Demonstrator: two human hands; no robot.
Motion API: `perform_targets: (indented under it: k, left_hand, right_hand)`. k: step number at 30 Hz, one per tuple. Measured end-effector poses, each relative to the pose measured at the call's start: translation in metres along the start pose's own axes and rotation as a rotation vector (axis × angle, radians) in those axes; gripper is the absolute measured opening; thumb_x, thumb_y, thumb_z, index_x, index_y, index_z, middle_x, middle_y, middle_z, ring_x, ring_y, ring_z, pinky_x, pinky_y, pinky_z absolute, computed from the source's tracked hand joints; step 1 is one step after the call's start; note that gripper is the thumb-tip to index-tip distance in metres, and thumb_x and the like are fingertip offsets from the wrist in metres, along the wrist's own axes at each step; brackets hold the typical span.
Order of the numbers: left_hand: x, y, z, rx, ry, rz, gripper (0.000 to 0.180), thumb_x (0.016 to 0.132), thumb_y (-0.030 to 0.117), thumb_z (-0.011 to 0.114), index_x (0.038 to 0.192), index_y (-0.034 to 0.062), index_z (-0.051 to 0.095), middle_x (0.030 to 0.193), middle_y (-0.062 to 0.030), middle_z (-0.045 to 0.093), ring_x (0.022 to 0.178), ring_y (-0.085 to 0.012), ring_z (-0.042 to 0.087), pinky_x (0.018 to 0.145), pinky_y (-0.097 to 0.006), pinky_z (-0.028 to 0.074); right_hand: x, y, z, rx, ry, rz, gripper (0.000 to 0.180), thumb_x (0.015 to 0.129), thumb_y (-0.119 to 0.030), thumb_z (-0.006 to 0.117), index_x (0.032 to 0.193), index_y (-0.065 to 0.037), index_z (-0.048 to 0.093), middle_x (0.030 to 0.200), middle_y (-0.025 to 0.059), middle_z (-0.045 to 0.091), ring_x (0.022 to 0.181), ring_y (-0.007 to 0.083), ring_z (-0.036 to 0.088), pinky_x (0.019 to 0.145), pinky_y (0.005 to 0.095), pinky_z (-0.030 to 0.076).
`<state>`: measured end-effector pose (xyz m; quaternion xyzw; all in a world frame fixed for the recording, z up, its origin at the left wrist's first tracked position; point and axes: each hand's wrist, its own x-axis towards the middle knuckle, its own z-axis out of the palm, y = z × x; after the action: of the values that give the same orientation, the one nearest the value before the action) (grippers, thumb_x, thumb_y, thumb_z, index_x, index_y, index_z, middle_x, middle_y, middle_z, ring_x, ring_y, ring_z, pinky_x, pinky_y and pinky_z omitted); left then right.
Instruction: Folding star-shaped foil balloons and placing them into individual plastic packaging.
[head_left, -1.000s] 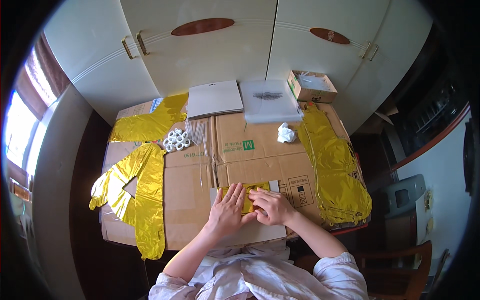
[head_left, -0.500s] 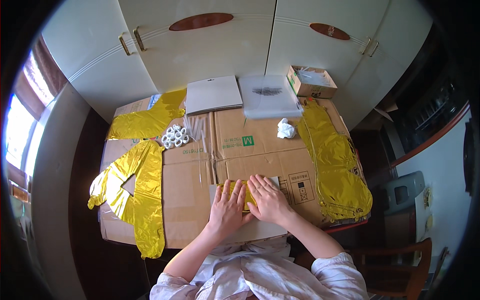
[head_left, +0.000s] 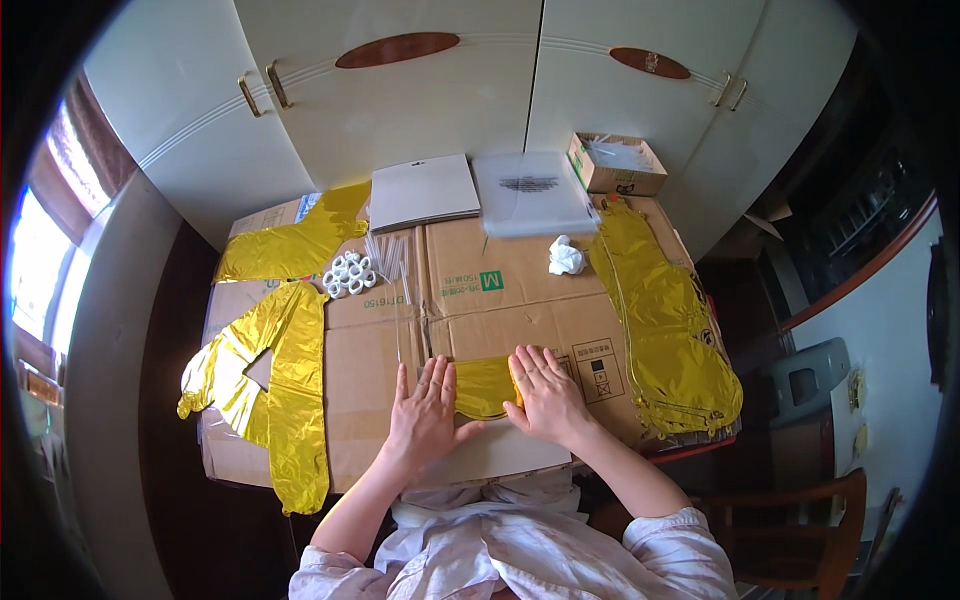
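Left foil (head_left: 298,400): gold, flat on the counter (head_left: 365,350), near left.
Rings (head_left: 349,273): white, clustered farther off.
Left hand (head_left: 428,415): flat, fingers straight, gripping nothing, at the middle foil's left end.
Middle foil (head_left: 484,388): near centre, on a board (head_left: 500,452).
Right hand (head_left: 548,400): flat, gripping nothing, at its right end.
Right foil (head_left: 660,330): along the right edge.

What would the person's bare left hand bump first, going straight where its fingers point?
The left hand might first brush the thin, clear plastic stick beyond its little finger; depth is unclear.
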<state>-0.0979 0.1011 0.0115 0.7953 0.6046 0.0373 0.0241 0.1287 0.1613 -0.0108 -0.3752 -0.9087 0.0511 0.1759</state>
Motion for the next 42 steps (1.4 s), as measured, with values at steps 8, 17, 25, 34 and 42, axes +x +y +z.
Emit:
perform_targets:
  k: [8, 17, 25, 34, 42]
  left_hand:
    - [0.034, -0.008, -0.036, 0.085, -0.092, -0.005, 0.059, 0.092, 0.044, 0.049, 0.132, 0.0000, 0.050, 0.140, -0.0146, 0.048, 0.138, -0.0283, 0.035, 0.112, -0.061, 0.013]
    - [0.106, 0.005, 0.018, -0.214, -0.039, 0.566, 0.057, 0.100, 0.042, 0.035, 0.148, 0.0110, 0.029, 0.153, -0.0070, 0.032, 0.143, -0.0244, 0.024, 0.118, -0.043, 0.014]
    - [0.102, 0.008, 0.019, -0.062, -0.007, 0.577, 0.059, 0.099, 0.050, 0.027, 0.149, 0.0186, 0.028, 0.154, -0.0006, 0.030, 0.144, -0.0253, 0.021, 0.118, -0.048, 0.010]
    - [0.100, 0.011, 0.013, -0.026, -0.008, 0.595, 0.053, 0.099, 0.044, 0.030, 0.149, 0.0263, 0.029, 0.153, 0.0014, 0.031, 0.145, -0.0274, 0.019, 0.117, -0.052, 0.010]
    - [0.102, 0.008, 0.015, -0.022, 0.003, 0.620, 0.054, 0.099, 0.045, 0.030, 0.149, 0.0255, 0.029, 0.154, 0.0012, 0.030, 0.145, -0.0270, 0.019, 0.117, -0.052, 0.010]
  right_hand:
    - [-0.002, -0.001, 0.000, -0.076, -0.038, 0.011, 0.068, 0.086, -0.035, 0.056, 0.135, 0.010, 0.041, 0.139, 0.0281, 0.043, 0.135, 0.0372, 0.037, 0.115, 0.0456, 0.023]
    - [0.000, -0.006, -0.005, -0.074, -0.043, 0.013, 0.055, 0.085, -0.031, 0.055, 0.116, 0.013, 0.057, 0.128, 0.0322, 0.050, 0.130, 0.0447, 0.040, 0.114, 0.0491, 0.024]
    - [-0.025, -0.011, -0.017, -0.068, 0.049, -0.046, 0.062, 0.084, -0.045, 0.059, 0.120, 0.006, 0.057, 0.128, 0.0256, 0.053, 0.129, 0.0387, 0.043, 0.111, 0.0556, 0.026]
    - [-0.066, -0.035, -0.042, -0.145, 0.053, -0.405, 0.043, 0.082, -0.037, 0.064, 0.112, -0.007, 0.065, 0.119, 0.0065, 0.063, 0.114, 0.0219, 0.056, 0.103, 0.0430, 0.041]
    - [-0.049, -0.053, -0.044, -0.221, 0.153, -0.442, 0.028, 0.082, -0.018, 0.057, 0.104, -0.003, 0.066, 0.104, 0.0102, 0.066, 0.099, 0.0237, 0.062, 0.093, 0.0382, 0.048]
